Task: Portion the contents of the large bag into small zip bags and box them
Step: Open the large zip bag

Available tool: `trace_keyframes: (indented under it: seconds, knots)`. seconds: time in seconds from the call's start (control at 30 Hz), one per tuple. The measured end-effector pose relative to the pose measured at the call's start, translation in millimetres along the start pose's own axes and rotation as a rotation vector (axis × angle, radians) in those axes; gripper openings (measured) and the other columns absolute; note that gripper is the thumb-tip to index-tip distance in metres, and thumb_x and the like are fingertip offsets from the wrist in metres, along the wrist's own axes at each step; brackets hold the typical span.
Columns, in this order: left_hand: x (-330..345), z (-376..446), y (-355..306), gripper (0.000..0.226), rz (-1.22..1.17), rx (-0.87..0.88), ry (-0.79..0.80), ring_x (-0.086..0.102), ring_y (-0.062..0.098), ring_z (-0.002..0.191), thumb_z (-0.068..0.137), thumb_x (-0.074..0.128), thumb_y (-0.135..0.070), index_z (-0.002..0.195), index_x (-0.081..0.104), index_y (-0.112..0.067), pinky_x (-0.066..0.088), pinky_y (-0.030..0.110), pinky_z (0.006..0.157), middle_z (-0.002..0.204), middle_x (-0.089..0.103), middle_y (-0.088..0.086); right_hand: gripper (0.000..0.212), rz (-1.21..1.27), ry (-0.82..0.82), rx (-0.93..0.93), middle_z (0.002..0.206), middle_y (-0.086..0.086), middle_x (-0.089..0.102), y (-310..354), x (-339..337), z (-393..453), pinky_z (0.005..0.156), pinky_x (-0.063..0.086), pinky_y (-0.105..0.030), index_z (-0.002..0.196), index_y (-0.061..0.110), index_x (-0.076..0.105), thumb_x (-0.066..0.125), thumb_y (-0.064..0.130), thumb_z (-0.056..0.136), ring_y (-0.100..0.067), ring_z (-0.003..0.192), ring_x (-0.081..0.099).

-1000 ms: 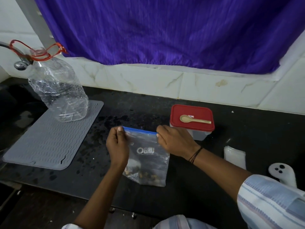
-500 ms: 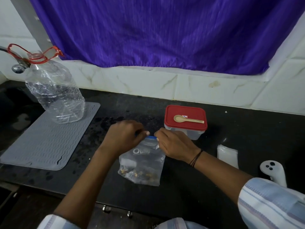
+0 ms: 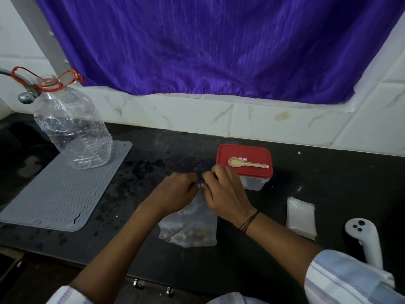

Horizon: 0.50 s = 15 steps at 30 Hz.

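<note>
A clear large zip bag (image 3: 192, 229) with a blue zip strip lies on the black counter, small brown pieces gathered at its bottom. My left hand (image 3: 175, 191) and my right hand (image 3: 223, 191) meet at the bag's top edge and both pinch the zip strip, fingertips almost touching. Behind my right hand stands a clear plastic box with a red lid (image 3: 244, 159); a beige spoon (image 3: 247, 163) lies on that lid. A stack of small clear zip bags (image 3: 301, 216) lies to the right.
A grey ribbed mat (image 3: 65, 194) covers the counter's left part, with a large empty clear bottle (image 3: 72, 128) on its far end. A white handheld controller (image 3: 366, 240) lies at the right front. Tiled wall and purple curtain (image 3: 208, 44) stand behind.
My hands were at the two top corners of the bag. They have come together at the middle of the zip strip, the left hand sliding right along it.
</note>
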<state>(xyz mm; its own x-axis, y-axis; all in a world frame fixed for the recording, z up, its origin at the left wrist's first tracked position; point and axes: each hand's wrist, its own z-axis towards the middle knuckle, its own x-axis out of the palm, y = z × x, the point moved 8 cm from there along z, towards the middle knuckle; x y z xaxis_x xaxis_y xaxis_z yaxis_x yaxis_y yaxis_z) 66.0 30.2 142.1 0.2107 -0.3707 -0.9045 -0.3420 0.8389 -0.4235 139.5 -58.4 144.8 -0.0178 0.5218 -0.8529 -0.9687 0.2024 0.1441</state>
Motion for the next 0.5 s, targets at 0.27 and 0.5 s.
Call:
trace_keyframes:
  seconds: [0.27, 0.5]
  knots:
    - [-9, -14, 6, 0.035, -0.31, -0.307, -0.197, 0.045, 0.006, 0.053, 0.099, 0.053, -0.019, 0.064, 0.05, -0.021, 0.033, 0.027, 0.053, 0.06, 0.051, -0.006, 0.037, 0.181, 0.162, 0.408, 0.103, -0.003, 0.045, -4, 1, 5, 0.071, 0.04, -0.03, 0.129, 0.031, 0.05, 0.042, 0.041, 0.094, -0.02, 0.092, 0.047]
    - [13, -28, 1, 0.026, -0.925, -0.412, -0.187, 0.062, 0.019, 0.065, 0.103, 0.051, -0.013, 0.087, 0.07, -0.005, 0.051, 0.038, 0.065, 0.071, 0.068, 0.011, 0.049, 0.89, 0.311, 0.709, 0.133, 0.004, 0.054, 0, 24, -7, 0.091, 0.047, -0.027, 0.145, 0.037, 0.032, 0.043, 0.026, 0.098, -0.008, 0.108, 0.056]
